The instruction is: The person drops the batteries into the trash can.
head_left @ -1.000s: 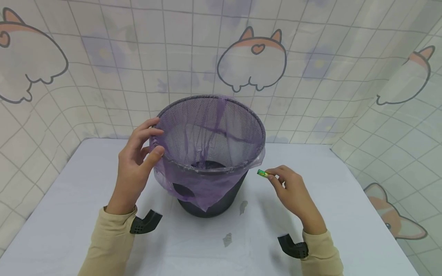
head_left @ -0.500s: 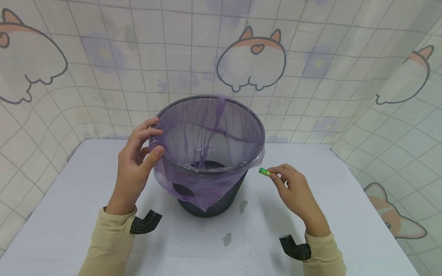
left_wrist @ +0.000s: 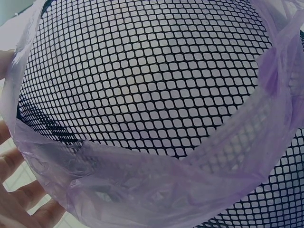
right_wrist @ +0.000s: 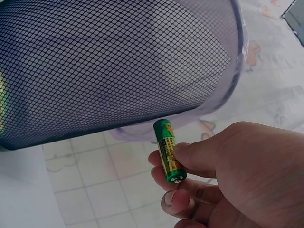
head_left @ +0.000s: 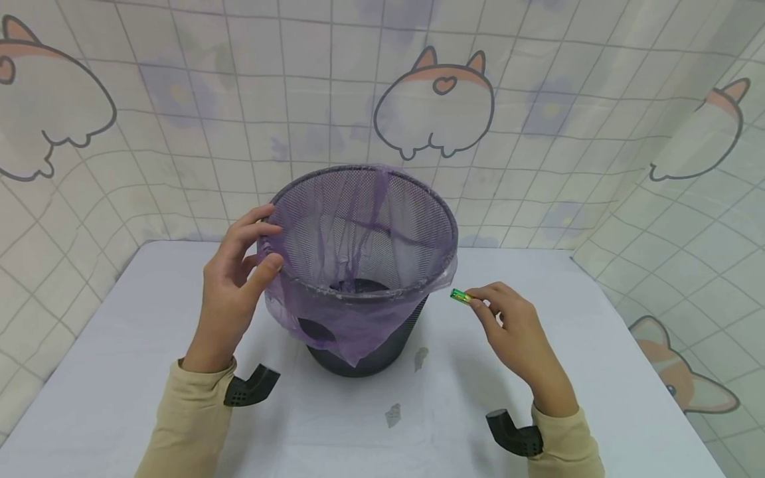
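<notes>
Just right of the bin rim, the right hand (head_left: 514, 325) pinches a small battery (head_left: 458, 296) between thumb and fingertips, other fingers curled under. Compared with a second ago the hand has drifted slightly up and to the right, battery tip a touch higher, near the overhanging liner but not touching it. The wrist has also slid outward. Small shift only; I judge the battery is being lined up beside the rim, not yet above the opening.

The left hand (head_left: 236, 282) has not moved: thumb pressed on the outer rim over the plastic, fingers curled around the edge, gripping the bin (head_left: 358, 265) steady. In the left wrist view, fingertips (left_wrist: 19, 199) show at the lower left behind the folded liner.

Materials:
- Battery (right_wrist: 168, 151): short cylinder, glossy green wrap with yellow print, bare metal end cap facing the camera.
- Bin: dark metal mesh, fine diamond grid, round, tapering to a narrower base, upright.
- Bag (left_wrist: 156, 185): thin see-through purple film, wrinkled, draped inside and folded unevenly over the rim, hanging lowest on the side nearest the person.
- Table (head_left: 597, 345): smooth white cover, with two small grey marks in front of the bin.
- Backdrop (head_left: 436, 99): soft tile-pattern cloth with cartoon corgi prints.
</notes>
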The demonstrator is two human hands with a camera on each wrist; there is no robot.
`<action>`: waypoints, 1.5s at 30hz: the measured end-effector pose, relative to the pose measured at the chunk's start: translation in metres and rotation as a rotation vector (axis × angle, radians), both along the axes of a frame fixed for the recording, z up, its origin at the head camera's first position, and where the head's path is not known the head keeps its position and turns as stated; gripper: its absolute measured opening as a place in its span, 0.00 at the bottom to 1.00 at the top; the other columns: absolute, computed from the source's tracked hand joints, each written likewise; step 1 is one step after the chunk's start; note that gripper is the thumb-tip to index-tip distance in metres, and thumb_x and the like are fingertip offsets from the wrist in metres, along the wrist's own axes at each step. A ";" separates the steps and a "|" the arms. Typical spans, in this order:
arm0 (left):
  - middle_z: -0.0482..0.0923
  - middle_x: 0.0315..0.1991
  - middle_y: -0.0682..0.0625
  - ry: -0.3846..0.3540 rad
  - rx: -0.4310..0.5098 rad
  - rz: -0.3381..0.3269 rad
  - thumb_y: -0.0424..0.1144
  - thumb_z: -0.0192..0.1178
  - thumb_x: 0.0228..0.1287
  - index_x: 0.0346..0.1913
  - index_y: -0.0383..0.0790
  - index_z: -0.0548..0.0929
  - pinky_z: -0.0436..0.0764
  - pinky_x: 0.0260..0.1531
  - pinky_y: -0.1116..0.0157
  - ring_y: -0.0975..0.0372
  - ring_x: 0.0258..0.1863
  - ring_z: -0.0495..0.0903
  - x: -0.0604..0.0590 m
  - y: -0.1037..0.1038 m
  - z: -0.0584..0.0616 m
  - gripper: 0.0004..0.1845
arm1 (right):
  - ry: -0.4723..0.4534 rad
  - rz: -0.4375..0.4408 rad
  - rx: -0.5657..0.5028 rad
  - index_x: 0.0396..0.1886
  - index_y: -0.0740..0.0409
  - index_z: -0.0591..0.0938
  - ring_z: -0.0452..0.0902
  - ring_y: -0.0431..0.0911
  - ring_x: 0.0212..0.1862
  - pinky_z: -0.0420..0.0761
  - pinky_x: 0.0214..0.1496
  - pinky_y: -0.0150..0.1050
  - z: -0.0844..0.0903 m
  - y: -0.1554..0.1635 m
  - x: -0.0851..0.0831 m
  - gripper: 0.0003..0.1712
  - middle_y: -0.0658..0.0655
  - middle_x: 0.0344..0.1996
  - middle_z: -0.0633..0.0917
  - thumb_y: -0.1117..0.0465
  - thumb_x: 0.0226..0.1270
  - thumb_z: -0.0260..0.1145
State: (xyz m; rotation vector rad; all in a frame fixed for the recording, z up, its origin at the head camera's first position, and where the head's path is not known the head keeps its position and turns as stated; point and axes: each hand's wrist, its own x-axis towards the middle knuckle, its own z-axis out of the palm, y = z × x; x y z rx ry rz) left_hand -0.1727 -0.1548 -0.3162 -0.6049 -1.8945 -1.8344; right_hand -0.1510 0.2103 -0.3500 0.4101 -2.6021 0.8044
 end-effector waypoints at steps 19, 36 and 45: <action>0.65 0.70 0.45 0.009 0.009 -0.009 0.26 0.57 0.63 0.56 0.28 0.75 0.74 0.49 0.71 0.54 0.71 0.62 0.000 0.000 0.000 0.18 | 0.106 0.022 -0.005 0.41 0.57 0.85 0.65 0.35 0.27 0.69 0.30 0.30 0.006 0.000 0.007 0.08 0.49 0.32 0.82 0.69 0.65 0.63; 0.65 0.70 0.43 0.022 0.020 -0.015 0.26 0.57 0.63 0.55 0.27 0.75 0.74 0.46 0.72 0.52 0.70 0.62 0.000 0.000 0.000 0.17 | 0.153 0.035 -0.036 0.41 0.57 0.86 0.64 0.35 0.28 0.65 0.30 0.27 0.015 -0.001 0.015 0.08 0.49 0.31 0.82 0.69 0.66 0.63; 0.65 0.70 0.42 0.028 0.024 -0.017 0.26 0.57 0.63 0.55 0.26 0.75 0.74 0.46 0.72 0.52 0.70 0.62 -0.001 0.000 -0.001 0.17 | 0.165 0.038 -0.042 0.41 0.56 0.86 0.64 0.35 0.28 0.65 0.30 0.26 0.019 -0.001 0.017 0.09 0.50 0.32 0.82 0.69 0.65 0.63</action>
